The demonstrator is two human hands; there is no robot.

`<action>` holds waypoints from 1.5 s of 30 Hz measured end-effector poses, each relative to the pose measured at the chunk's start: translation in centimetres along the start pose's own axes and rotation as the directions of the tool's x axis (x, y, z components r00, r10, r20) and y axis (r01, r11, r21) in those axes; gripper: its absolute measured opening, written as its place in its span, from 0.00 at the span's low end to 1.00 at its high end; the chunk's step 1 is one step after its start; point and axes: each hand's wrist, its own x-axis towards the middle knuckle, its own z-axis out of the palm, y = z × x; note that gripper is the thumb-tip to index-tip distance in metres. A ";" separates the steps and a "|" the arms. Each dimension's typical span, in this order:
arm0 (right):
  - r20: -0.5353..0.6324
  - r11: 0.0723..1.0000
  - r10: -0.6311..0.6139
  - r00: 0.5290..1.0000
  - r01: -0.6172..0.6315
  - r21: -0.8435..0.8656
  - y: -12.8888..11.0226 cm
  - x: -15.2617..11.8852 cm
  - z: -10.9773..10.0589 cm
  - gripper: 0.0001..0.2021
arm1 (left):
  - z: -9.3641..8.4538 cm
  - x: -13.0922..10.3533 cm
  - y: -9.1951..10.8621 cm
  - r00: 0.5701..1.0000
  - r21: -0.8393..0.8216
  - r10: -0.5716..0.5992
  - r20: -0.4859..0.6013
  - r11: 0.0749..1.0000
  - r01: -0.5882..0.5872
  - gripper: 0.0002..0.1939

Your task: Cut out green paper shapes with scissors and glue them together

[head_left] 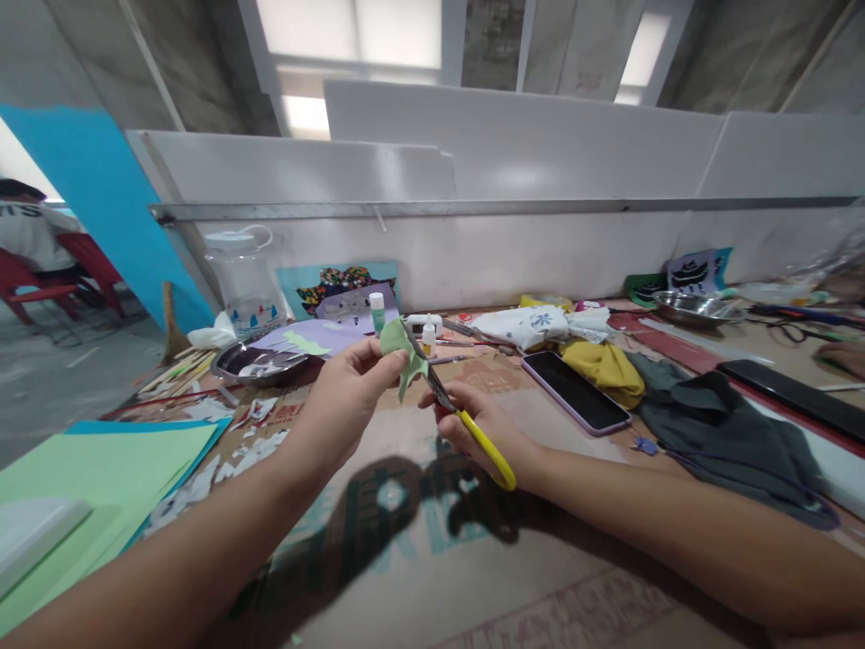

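Observation:
Between the thumb and fingers of my left hand (365, 371) is a small piece of green paper (394, 337), held up above the table. My right hand (483, 424) grips a pair of scissors (481, 442) by the yellow handles. The dark blades point up and left and meet the paper's right edge; a narrow strip of the paper hangs below them. Behind my hands stand a glue stick (377, 312) with a white cap and a small white bottle (428, 337) with a yellow label.
Cardboard (378, 559) covers the table. Green sheets (155, 460) lie at the left near white paper scraps (253, 446). A metal bowl (297, 371) and a clear jug (243, 279) stand behind. To the right are a phone (574, 392), yellow cloth (605, 371) and dark cloth (730, 433).

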 end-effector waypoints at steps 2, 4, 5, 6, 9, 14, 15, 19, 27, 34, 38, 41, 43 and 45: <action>-0.008 1.000 -0.001 1.000 0.001 -0.004 0.0 0.0 0.0 0.34 | 0.1 -0.1 0.1 1.000 -0.033 -0.002 -0.006 0.999 0.002 0.08; -0.012 1.000 0.005 1.000 -0.005 0.004 0.0 0.0 0.0 0.34 | 0.2 -0.1 0.1 1.000 -0.042 -0.004 -0.014 0.999 0.004 0.08; -0.012 1.000 0.011 1.000 -0.011 0.008 -0.1 0.0 0.0 0.34 | 0.3 -0.1 0.2 1.000 -0.038 -0.004 -0.022 0.999 0.003 0.08; -0.012 1.000 0.016 1.000 -0.016 0.009 -0.1 0.0 0.0 0.34 | 0.3 -0.1 0.2 1.000 -0.031 -0.005 -0.031 1.000 0.004 0.08; -0.016 1.000 0.020 1.000 -0.020 -0.012 -0.4 -0.1 0.0 0.33 | 0.3 -0.1 0.2 0.999 -0.026 -0.004 -0.043 1.000 0.003 0.08; -0.021 1.000 0.006 1.000 -0.007 -0.019 -0.5 0.0 0.0 0.34 | 0.3 -0.2 0.3 0.999 -0.047 -0.020 -0.031 0.999 0.018 0.09; -0.022 1.000 0.003 1.000 -0.003 -0.024 -0.5 0.0 0.0 0.34 | 0.4 -0.2 0.3 0.999 -0.054 -0.026 -0.029 0.998 0.024 0.09; -0.025 0.999 -0.010 1.000 0.009 -0.041 -0.3 0.1 0.0 0.34 | 0.4 -0.2 0.4 0.999 -0.064 -0.037 -0.024 0.997 0.035 0.09; -0.052 0.999 0.008 0.999 -0.011 -0.049 -0.5 0.1 0.1 0.34 | 1.0 -0.5 0.9 0.997 -0.094 -0.059 -0.043 0.994 0.055 0.10; -0.066 0.998 0.018 0.998 -0.023 -0.065 -0.8 0.2 0.2 0.30 | 1.4 -0.6 1.3 0.996 -0.140 -0.080 -0.037 0.987 0.074 0.10; -0.061 0.998 0.018 0.998 -0.022 -0.062 -0.9 0.2 0.1 0.30 | 1.4 -0.6 1.3 0.995 -0.175 -0.092 -0.029 0.981 0.085 0.10; -0.053 0.998 0.012 0.999 -0.015 -0.056 -0.6 0.2 0.1 0.30 | 1.4 -0.6 1.3 0.994 -0.202 -0.109 -0.017 0.974 0.103 0.11; -0.047 0.998 0.017 0.999 -0.020 -0.056 -0.3 0.2 0.0 0.30 | 1.4 -0.6 1.3 0.993 -0.211 -0.119 -0.005 0.971 0.115 0.11; -0.043 0.998 0.018 0.999 -0.021 -0.060 -0.1 0.2 0.0 0.31 | 1.5 -0.7 1.3 0.993 -0.212 -0.118 0.002 0.971 0.115 0.11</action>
